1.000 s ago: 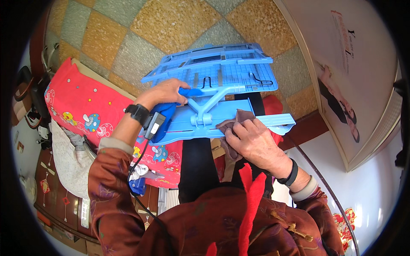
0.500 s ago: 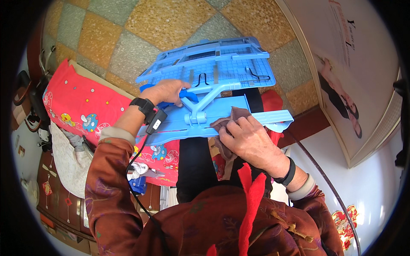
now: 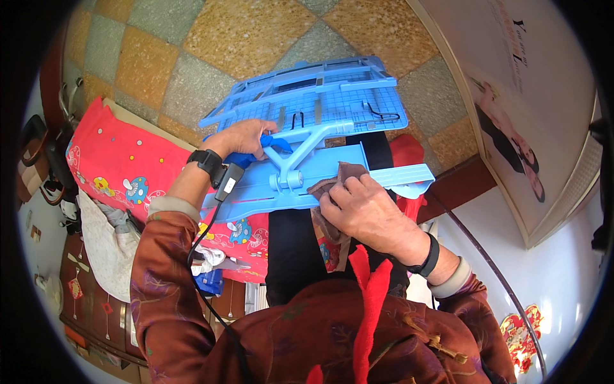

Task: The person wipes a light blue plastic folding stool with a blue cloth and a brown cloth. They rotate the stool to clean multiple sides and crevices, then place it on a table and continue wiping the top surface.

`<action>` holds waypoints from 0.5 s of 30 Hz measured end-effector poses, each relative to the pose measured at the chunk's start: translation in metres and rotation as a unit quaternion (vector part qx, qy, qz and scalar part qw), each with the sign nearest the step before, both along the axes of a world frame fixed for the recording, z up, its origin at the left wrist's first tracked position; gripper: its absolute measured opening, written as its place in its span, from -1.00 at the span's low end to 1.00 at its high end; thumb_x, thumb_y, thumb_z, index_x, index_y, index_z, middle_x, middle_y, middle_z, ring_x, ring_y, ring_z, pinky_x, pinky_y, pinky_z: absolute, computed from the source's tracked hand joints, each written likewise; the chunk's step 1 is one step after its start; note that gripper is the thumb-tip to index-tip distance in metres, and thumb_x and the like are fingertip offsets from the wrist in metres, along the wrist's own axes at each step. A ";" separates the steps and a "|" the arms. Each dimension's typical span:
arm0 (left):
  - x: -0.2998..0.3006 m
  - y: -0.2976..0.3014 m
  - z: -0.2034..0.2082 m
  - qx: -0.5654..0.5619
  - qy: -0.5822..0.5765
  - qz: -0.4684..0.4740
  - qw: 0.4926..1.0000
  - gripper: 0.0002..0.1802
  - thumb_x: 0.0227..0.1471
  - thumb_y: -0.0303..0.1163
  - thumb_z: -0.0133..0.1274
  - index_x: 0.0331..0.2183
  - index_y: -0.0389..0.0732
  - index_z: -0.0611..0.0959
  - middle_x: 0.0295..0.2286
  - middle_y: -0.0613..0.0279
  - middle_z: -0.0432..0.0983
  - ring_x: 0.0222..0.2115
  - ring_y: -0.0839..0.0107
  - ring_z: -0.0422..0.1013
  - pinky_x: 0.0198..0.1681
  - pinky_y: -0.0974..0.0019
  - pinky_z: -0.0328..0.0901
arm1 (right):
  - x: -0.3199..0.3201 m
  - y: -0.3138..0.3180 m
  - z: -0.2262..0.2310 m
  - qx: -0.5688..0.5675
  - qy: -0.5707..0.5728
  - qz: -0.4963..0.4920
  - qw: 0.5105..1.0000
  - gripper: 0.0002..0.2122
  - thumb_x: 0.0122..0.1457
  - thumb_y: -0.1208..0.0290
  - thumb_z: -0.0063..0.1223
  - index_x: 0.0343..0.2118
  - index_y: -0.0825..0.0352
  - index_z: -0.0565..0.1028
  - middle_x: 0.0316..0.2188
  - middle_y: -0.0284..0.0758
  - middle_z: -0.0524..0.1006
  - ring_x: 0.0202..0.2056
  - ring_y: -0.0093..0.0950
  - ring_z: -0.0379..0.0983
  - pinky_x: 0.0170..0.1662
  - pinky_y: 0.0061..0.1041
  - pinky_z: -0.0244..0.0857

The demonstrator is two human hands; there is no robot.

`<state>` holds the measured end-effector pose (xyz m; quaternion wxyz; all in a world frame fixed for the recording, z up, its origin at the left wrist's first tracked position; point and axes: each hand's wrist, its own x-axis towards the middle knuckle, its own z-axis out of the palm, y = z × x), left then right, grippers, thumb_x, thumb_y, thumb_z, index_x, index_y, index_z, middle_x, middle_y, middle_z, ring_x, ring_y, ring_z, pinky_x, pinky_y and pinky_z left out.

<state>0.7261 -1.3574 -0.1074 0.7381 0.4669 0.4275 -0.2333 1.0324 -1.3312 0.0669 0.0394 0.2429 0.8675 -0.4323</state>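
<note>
A light blue plastic folding stand, which looks like a book stand, lies across my lap. Its gridded panel with black wire clips tilts up at the far side, joined to the base by a forked arm. My left hand is closed on the stand's left side, by the fork, at a darker blue part; its fingertips are partly hidden. My right hand grips a brown cloth and presses it on the base, right of the fork's hinge. A flat bar juts out to the right of that hand.
A bed or bench with a pink mushroom-print cover is at the left. Tan and grey floor tiles lie beyond the stand. A large framed picture leans at the right. A black cable runs from my left wrist along my sleeve.
The cloth and my right hand have shifted slightly left along the base. My left hand still holds the stand, which sits a little further left in view.
</note>
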 end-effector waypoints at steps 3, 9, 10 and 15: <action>-0.007 0.002 -0.009 -0.083 -0.041 0.024 0.995 -0.28 -0.42 -0.34 0.42 -0.05 -0.11 0.64 -0.21 0.18 0.60 -0.18 0.23 0.50 -0.09 0.22 0.35 | 0.002 -0.006 0.000 0.004 -0.021 0.032 0.999 -0.84 0.04 0.31 0.17 -0.43 0.28 0.50 -0.50 -0.38 0.43 -0.39 -0.41 0.41 -0.37 -0.42 0.25; 0.007 0.020 -0.018 -0.200 0.027 0.077 0.976 -0.37 -0.15 -0.10 0.37 -0.07 -0.26 0.67 -0.30 0.24 0.66 -0.29 0.40 0.54 -0.22 0.33 0.37 | 0.005 -0.011 0.001 -0.011 -0.010 0.001 1.000 -0.83 0.06 0.27 0.17 -0.45 0.26 0.50 -0.50 -0.37 0.43 -0.38 -0.41 0.42 -0.36 -0.42 0.26; 0.018 0.024 -0.020 -0.172 0.027 0.032 0.984 -0.40 -0.15 -0.08 0.37 -0.11 -0.26 0.69 -0.33 0.24 0.66 -0.32 0.41 0.53 -0.24 0.33 0.37 | 0.004 -0.010 0.000 -0.013 -0.006 -0.002 1.000 -0.83 0.07 0.26 0.17 -0.46 0.26 0.50 -0.51 -0.37 0.43 -0.38 -0.41 0.42 -0.37 -0.42 0.26; 0.074 0.028 -0.024 -0.021 -0.039 -0.014 0.999 -0.65 -0.23 -0.20 0.32 -0.35 -0.17 0.72 -0.50 0.28 0.59 -0.48 0.45 0.45 -0.40 0.28 0.30 | 0.003 -0.006 -0.003 0.002 -0.012 0.005 1.000 -0.81 0.09 0.24 0.15 -0.50 0.25 0.50 -0.52 -0.38 0.43 -0.39 -0.42 0.42 -0.37 -0.43 0.26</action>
